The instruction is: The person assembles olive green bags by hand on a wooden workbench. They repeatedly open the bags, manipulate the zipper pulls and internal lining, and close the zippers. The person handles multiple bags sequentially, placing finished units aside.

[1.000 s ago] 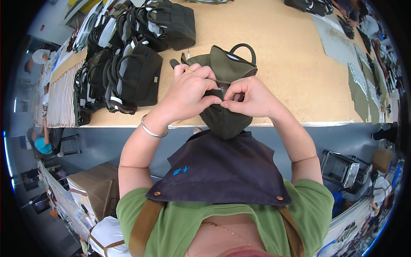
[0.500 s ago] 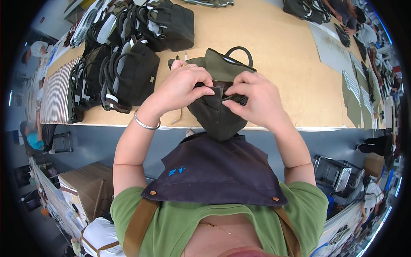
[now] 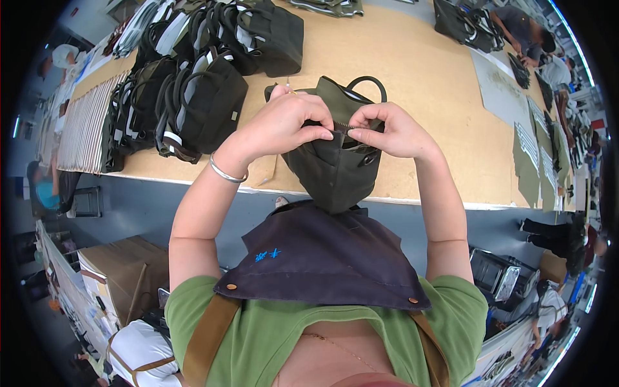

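Observation:
A dark olive handbag (image 3: 332, 171) stands at the near edge of the table, its top open and a looped handle (image 3: 369, 80) rising at the far side. My left hand (image 3: 291, 122) is closed, thumb and fingers pinching the bag's top edge by one end of the opening. Opposite it, my right hand (image 3: 392, 131) pinches the zipper (image 3: 342, 126), whose teeth show in the small gap between my hands. The fingertips hide the zipper's end, and little of the bag's inside can be seen.
Several similar dark handbags (image 3: 209, 106) crowd the table on the left, beside a row of striped pieces (image 3: 90, 122). Flat olive panels (image 3: 530, 164) lie at the right edge. Another bag (image 3: 465, 29) sits far right, near a person (image 3: 521, 32) leaning over the table.
My right hand has shifted its pinch from the bag's opening up onto the zipper, its fingers now more closed. The left hand keeps its pinch. The view has shifted slightly.

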A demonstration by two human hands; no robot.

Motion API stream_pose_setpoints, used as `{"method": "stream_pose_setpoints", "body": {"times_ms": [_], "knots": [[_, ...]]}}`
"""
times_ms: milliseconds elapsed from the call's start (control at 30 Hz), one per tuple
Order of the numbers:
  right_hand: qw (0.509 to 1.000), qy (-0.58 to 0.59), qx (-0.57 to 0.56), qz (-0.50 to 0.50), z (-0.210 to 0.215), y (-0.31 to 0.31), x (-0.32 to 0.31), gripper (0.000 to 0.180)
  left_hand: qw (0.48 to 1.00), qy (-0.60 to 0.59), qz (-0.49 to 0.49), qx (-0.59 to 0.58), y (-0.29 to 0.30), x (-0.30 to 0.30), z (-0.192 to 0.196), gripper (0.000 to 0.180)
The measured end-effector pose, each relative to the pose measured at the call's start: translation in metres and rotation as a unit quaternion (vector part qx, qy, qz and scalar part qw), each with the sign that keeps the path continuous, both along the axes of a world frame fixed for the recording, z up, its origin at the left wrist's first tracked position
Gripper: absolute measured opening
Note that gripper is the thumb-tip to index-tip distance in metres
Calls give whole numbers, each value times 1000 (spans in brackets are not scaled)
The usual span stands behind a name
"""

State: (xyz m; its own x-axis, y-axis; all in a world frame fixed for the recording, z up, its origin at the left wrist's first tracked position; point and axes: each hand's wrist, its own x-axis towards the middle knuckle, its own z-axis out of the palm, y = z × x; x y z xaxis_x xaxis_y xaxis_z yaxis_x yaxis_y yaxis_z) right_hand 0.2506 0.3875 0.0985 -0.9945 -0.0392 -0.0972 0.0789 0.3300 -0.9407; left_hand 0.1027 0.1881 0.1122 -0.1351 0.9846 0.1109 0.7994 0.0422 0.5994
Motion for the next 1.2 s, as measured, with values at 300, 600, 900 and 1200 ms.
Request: {"method": "stream_pose_setpoints", "body": {"times_ms": [300, 600, 900, 1200], "knots": [[996, 34, 74, -43, -2, -6, 0, 12, 1000, -3, -18, -8, 4, -5, 0, 15], [991, 94, 91, -20, -2, -6, -4, 12, 999, -3, -43, 18, 10, -13, -9, 16], [977, 153, 146, 4, 2, -10, -11, 10, 999, -12, -29, -38, 12, -12, -4, 16], [984, 116, 131, 16, 3, -10, -12, 9, 999, -18, -17, -34, 7, -12, -4, 19]]}}
